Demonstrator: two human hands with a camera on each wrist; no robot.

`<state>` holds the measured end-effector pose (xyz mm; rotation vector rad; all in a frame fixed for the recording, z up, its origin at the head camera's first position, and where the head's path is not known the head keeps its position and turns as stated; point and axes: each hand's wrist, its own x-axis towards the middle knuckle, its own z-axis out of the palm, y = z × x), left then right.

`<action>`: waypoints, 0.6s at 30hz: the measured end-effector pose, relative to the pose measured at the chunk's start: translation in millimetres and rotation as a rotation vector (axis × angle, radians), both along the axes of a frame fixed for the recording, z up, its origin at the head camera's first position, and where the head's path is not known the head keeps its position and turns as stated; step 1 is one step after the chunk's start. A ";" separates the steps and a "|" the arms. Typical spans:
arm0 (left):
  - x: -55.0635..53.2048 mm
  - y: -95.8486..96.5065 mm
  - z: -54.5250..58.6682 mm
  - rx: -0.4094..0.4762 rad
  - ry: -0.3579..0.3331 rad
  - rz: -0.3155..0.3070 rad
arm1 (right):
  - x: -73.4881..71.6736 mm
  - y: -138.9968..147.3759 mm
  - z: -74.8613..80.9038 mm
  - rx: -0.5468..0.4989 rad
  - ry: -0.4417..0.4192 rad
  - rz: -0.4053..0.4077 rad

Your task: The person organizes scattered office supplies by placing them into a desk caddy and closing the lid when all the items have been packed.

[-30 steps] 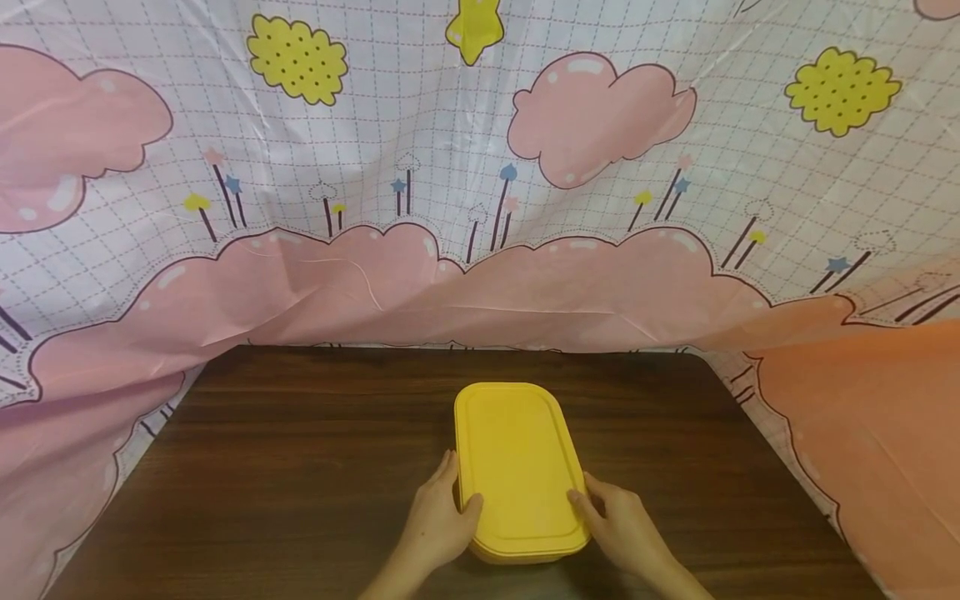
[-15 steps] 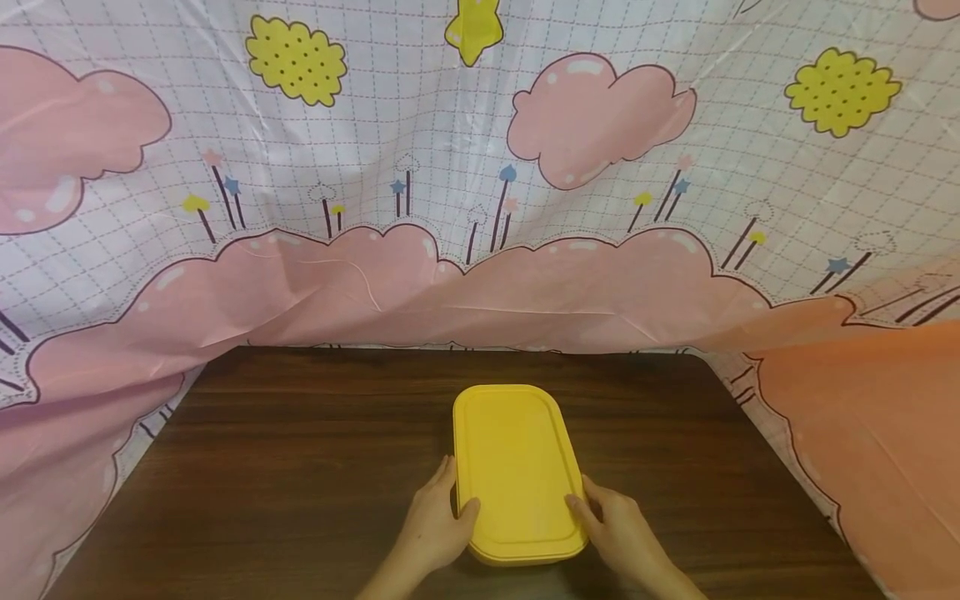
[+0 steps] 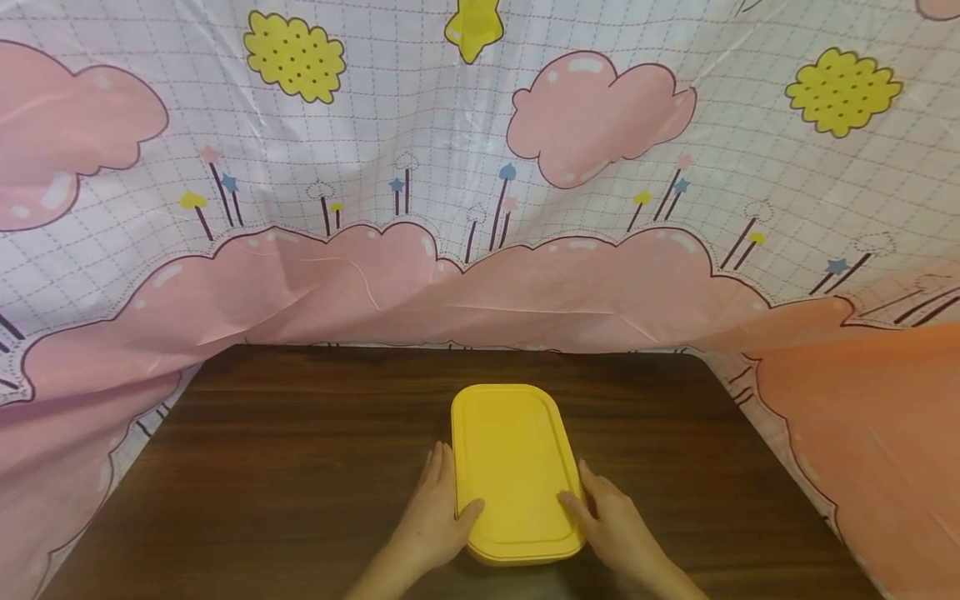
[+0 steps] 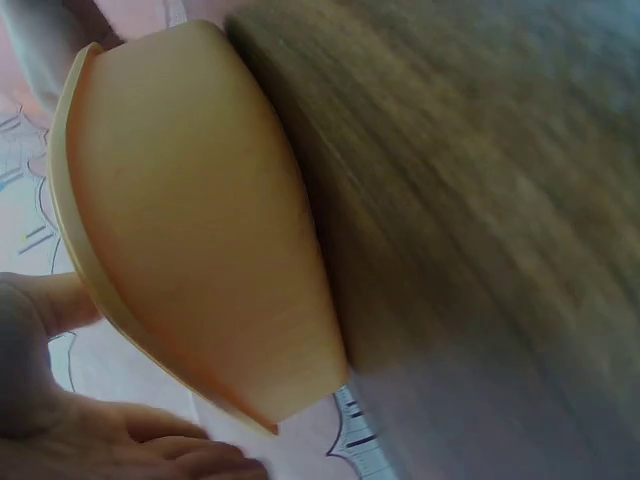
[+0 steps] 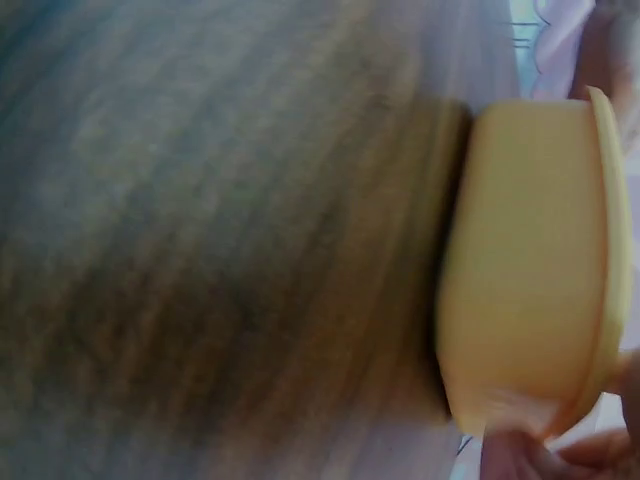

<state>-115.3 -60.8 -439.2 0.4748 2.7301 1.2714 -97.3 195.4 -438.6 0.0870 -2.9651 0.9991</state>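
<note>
A yellow lidded plastic container (image 3: 516,458), rectangular with rounded corners, sits on the dark wooden table (image 3: 300,467), its long side pointing away from me. My left hand (image 3: 431,517) is at its near left side, thumb on the lid's edge. In the left wrist view that hand's fingers (image 4: 170,440) are stretched out beside the container's wall (image 4: 200,220). On the opposite side my right hand (image 3: 618,525) holds the near right edge, thumb on top of the lid and fingers against the side, partly hidden. In the right wrist view the container's wall (image 5: 520,270) rises from the table.
A printed cloth (image 3: 360,283) with pink clouds and stars hangs behind the table's far edge and along both sides. To the right, part of the cloth looks orange (image 3: 862,433).
The container has shifted very slightly left. My left hand's fingers have straightened and spread along its side, and my right hand's fingers reach a little farther forward along the edge.
</note>
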 end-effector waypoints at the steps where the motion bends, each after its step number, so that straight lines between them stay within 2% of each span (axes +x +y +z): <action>1: 0.0 0.8 1.1 -0.031 0.016 0.011 | -1.0 -1.4 0.2 0.028 0.032 -0.003; 4: -1.1 3.4 3.3 -0.123 0.077 0.020 | -4.4 -5.2 1.7 0.089 0.129 0.021; 7: -1.5 5.4 4.7 -0.195 0.093 0.000 | -6.5 -8.8 3.3 0.134 0.194 0.091; 11: 0.1 6.6 5.2 -0.238 0.048 -0.039 | -6.1 -13.4 1.9 0.165 0.171 0.148; 15: 1.3 7.3 3.6 -0.247 0.027 -0.062 | -4.7 -14.5 -4.2 0.181 0.130 0.147; 18: 1.5 7.6 1.4 -0.268 0.039 -0.062 | -4.3 -15.0 -8.8 0.201 0.142 0.136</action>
